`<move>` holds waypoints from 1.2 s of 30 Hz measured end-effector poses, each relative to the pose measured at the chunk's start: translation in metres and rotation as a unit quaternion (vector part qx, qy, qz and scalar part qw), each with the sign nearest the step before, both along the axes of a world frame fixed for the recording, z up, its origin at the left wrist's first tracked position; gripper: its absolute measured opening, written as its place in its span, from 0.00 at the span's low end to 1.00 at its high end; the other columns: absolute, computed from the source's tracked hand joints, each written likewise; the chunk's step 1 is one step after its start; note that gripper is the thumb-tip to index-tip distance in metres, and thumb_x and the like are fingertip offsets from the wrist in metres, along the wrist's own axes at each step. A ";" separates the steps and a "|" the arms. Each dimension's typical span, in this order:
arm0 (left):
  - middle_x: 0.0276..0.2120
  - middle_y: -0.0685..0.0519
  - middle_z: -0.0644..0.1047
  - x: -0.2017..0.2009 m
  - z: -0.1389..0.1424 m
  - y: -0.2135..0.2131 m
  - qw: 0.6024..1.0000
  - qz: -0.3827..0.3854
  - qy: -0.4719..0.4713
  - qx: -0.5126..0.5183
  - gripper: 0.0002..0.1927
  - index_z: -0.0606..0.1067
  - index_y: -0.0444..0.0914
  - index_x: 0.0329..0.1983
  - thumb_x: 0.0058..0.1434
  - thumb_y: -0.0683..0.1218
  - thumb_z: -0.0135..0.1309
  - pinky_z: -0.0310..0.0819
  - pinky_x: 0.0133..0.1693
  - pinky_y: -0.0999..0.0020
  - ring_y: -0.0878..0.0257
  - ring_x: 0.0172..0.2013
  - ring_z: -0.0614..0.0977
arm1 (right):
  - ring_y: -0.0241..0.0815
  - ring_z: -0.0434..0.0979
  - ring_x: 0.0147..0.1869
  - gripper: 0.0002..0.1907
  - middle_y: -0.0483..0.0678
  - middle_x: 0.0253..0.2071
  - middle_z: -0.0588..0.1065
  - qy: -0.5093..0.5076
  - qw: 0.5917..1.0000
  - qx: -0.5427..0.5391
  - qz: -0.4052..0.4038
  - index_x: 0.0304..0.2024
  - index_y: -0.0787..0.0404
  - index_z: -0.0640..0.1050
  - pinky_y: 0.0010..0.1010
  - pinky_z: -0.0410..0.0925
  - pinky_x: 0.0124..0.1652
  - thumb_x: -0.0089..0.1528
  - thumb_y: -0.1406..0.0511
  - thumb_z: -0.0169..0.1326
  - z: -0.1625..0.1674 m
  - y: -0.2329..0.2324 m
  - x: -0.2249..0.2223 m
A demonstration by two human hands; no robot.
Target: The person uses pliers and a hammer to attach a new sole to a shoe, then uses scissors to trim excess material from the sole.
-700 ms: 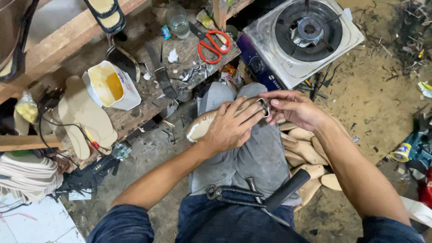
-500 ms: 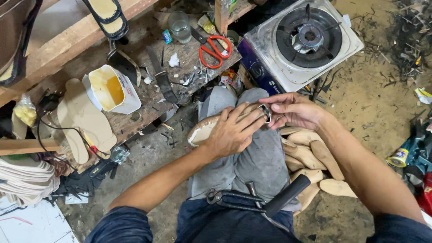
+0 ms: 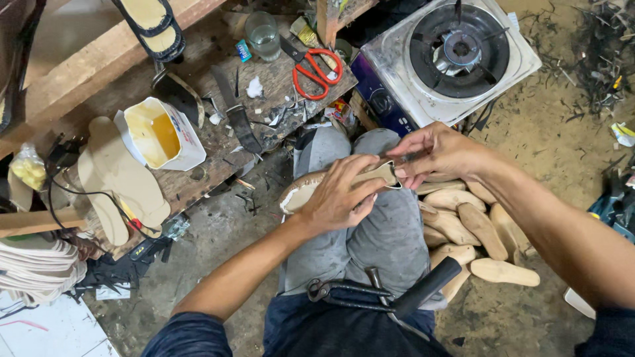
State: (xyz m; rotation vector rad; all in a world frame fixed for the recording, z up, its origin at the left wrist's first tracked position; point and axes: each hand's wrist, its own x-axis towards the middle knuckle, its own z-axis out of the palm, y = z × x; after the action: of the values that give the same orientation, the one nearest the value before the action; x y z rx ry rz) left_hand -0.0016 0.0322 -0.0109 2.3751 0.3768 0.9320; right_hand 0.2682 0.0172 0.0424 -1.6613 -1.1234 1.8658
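Note:
On my lap, over grey trousers, lies a tan shoe sole [image 3: 301,193] that both hands hold. My left hand [image 3: 344,195] presses down on its middle, fingers spread over it. My right hand [image 3: 440,155] pinches the narrow end of the sole and seems to grip a small dark tool there, mostly hidden by the fingers. A pair of pliers with a black handle [image 3: 390,297] rests across my thighs near my waist.
A low wooden bench [image 3: 218,149] carries a white tub of yellow glue [image 3: 159,135], red-handled scissors [image 3: 317,69], a glass [image 3: 262,34] and scraps. A gas stove [image 3: 456,56] stands far right. Several wooden lasts [image 3: 476,231] lie by my right leg; insoles [image 3: 119,178] stack at left.
Both hands stay on the sole; the left hand's fingers have slid slightly along it. The view has shifted a little.

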 end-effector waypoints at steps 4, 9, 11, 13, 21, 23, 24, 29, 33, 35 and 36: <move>0.65 0.40 0.67 -0.003 -0.005 -0.001 1.000 0.011 0.007 -0.026 0.24 0.72 0.37 0.57 0.57 0.42 0.62 0.68 0.63 0.47 0.42 0.64 0.72 | 0.42 0.83 0.32 0.17 0.53 0.36 0.82 -0.074 0.995 0.068 0.011 0.48 0.70 0.81 0.33 0.78 0.32 0.55 0.73 0.61 0.000 -0.006 -0.015; 0.62 0.29 0.67 0.003 0.032 -0.013 0.990 0.081 0.100 -0.061 0.41 0.67 0.28 0.63 0.46 0.46 0.68 0.68 0.52 0.44 0.33 0.54 0.73 | 0.39 0.82 0.31 0.23 0.48 0.42 0.81 -0.078 0.988 0.128 0.028 0.55 0.67 0.76 0.33 0.77 0.30 0.56 0.70 0.58 0.014 -0.031 -0.025; 0.54 0.37 0.76 0.003 0.049 -0.012 0.973 0.082 0.162 -0.140 0.39 0.70 0.33 0.62 0.47 0.49 0.69 0.73 0.50 0.49 0.39 0.49 0.79 | 0.40 0.81 0.35 0.32 0.53 0.40 0.78 -0.034 0.983 0.161 -0.077 0.66 0.62 0.68 0.34 0.77 0.36 0.60 0.65 0.58 0.007 -0.056 -0.033; 0.49 0.40 0.80 0.000 0.064 -0.011 0.970 0.106 0.131 -0.175 0.38 0.71 0.35 0.61 0.47 0.52 0.70 0.77 0.48 0.53 0.43 0.46 0.83 | 0.42 0.81 0.40 0.39 0.52 0.46 0.74 0.006 0.954 0.220 -0.202 0.73 0.60 0.59 0.37 0.78 0.42 0.62 0.60 0.59 -0.006 -0.076 -0.048; 0.48 0.40 0.81 0.028 0.088 -0.035 0.924 0.181 -0.060 -0.330 0.39 0.69 0.33 0.62 0.52 0.57 0.69 0.80 0.50 0.60 0.51 0.47 0.86 | 0.62 0.78 0.52 0.46 0.60 0.56 0.71 0.465 0.819 0.184 -0.283 0.71 0.56 0.56 0.57 0.75 0.45 0.59 0.46 0.57 -0.040 -0.145 -0.127; 0.60 0.37 0.72 0.026 0.077 -0.030 0.934 0.127 -0.106 -0.316 0.38 0.63 0.33 0.69 0.61 0.52 0.63 0.76 0.55 0.59 0.50 0.57 0.79 | 0.68 0.78 0.48 0.42 0.68 0.53 0.73 0.479 0.800 0.201 -0.300 0.70 0.65 0.62 0.53 0.74 0.39 0.67 0.42 0.50 -0.032 -0.139 -0.099; 0.67 0.36 0.68 0.020 0.067 -0.031 0.936 0.098 -0.124 -0.314 0.37 0.60 0.33 0.72 0.65 0.50 0.60 0.73 0.58 0.59 0.49 0.61 0.76 | 0.64 0.78 0.48 0.41 0.68 0.55 0.73 0.481 0.796 0.157 -0.331 0.69 0.66 0.65 0.49 0.74 0.38 0.67 0.41 0.47 -0.027 -0.130 -0.073; 0.62 0.40 0.71 -0.021 0.000 -0.044 0.953 0.213 -0.111 -0.187 0.28 0.68 0.33 0.65 0.60 0.36 0.56 0.70 0.62 0.57 0.45 0.62 0.75 | 0.60 0.77 0.48 0.35 0.69 0.55 0.74 0.399 0.845 0.099 -0.342 0.68 0.62 0.70 0.40 0.72 0.38 0.69 0.45 0.48 0.002 -0.042 0.078; 0.55 0.43 0.77 -0.035 -0.033 -0.060 0.954 0.225 -0.095 -0.172 0.20 0.77 0.35 0.53 0.57 0.32 0.52 0.72 0.59 0.58 0.47 0.58 0.79 | 0.57 0.77 0.41 0.36 0.64 0.46 0.75 0.162 0.930 0.018 -0.328 0.63 0.56 0.70 0.41 0.71 0.34 0.63 0.41 0.48 0.009 0.020 0.127; 0.53 0.42 0.77 -0.037 -0.038 -0.058 0.952 0.230 -0.105 -0.173 0.18 0.77 0.34 0.51 0.58 0.32 0.51 0.73 0.58 0.58 0.47 0.56 0.79 | 0.56 0.77 0.39 0.36 0.61 0.44 0.74 0.056 0.942 -0.013 -0.329 0.62 0.53 0.70 0.42 0.70 0.32 0.60 0.40 0.50 0.012 0.039 0.127; 0.52 0.42 0.77 -0.038 -0.039 -0.056 0.951 0.232 -0.109 -0.172 0.17 0.77 0.33 0.51 0.58 0.32 0.51 0.73 0.58 0.58 0.47 0.55 0.79 | 0.56 0.77 0.40 0.36 0.58 0.45 0.74 0.011 0.942 -0.022 -0.334 0.62 0.52 0.69 0.42 0.70 0.32 0.59 0.41 0.51 0.014 0.045 0.127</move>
State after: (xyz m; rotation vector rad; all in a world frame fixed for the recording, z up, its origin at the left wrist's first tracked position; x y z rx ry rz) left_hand -0.0392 -0.0235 -0.0496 1.8732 0.9528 1.2090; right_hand 0.3948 0.0623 0.0562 -1.7458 -0.4133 1.4590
